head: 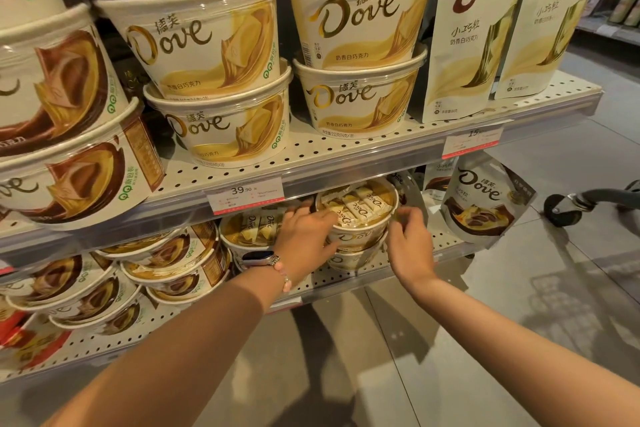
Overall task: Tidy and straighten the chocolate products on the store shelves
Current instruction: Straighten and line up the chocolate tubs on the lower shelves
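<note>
Chocolate products filled two perforated metal shelves. Upper shelf [346, 146] carried the biggest items: stacked white-chocolate Dove tubs [207, 42] in two columns, brown-swirl tubs [59, 87] far left, tall standing pouches [474, 28] right. Lower shelf [346, 277] held more stacked brown tubs [114, 284] left, white tubs centre, a hanging or leaning pouch [481, 198] right. A cart wheel [562, 210] sat on the floor beyond.

Target was the top white tub [356, 215] of a two-high stack on the lower shelf, directly under the price tag [246, 196] strip, with a neighbour tub [254, 229] just beside it on the left. Clear lid faced up, wrapped bars visible inside; logo faced roughly forward, slightly off.

Key relation: the tub sat between both hands, straight ahead of the person. Left hand [304, 236] lay against the tub's left side, fingers spread over the rim and wall, touching, a loose cupping hold rather than a fist. Right hand [410, 243] was at the tub's right edge, fingertips [401, 218] pinched near the rim; actual contact there could not be confirmed. Left hand looked nearer and more committed. Round tub has no long axis; the vertical stack axis matters, so a likely next move was a two-handed twist or nudge to square the logo and centre it on the lower tub [349, 258]. Risk: sliding the top tub off.
</note>
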`<move>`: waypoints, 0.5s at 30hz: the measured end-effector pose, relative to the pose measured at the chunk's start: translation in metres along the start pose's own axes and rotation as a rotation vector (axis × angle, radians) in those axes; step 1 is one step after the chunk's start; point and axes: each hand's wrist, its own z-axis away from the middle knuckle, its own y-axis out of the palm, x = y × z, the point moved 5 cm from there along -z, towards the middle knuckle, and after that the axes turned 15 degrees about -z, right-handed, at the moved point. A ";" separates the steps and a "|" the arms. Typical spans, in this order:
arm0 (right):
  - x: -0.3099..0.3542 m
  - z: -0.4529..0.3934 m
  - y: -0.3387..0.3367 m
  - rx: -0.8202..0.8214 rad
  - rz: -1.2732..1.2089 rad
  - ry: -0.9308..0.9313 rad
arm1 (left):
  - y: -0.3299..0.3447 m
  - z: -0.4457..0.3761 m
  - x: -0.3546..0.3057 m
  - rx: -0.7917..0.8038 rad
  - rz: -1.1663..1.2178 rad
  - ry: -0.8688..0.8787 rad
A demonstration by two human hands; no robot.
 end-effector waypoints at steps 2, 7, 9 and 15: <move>0.020 0.000 0.000 -0.036 0.033 -0.128 | -0.005 0.007 0.004 0.003 0.031 0.025; 0.025 -0.027 0.013 0.048 0.107 0.054 | -0.017 0.035 0.041 0.042 0.021 -0.067; 0.014 -0.042 0.017 0.111 0.061 0.230 | -0.016 0.045 0.061 0.103 0.004 -0.116; -0.009 -0.050 0.026 0.223 -0.178 0.524 | 0.010 0.064 0.101 0.294 -0.023 -0.141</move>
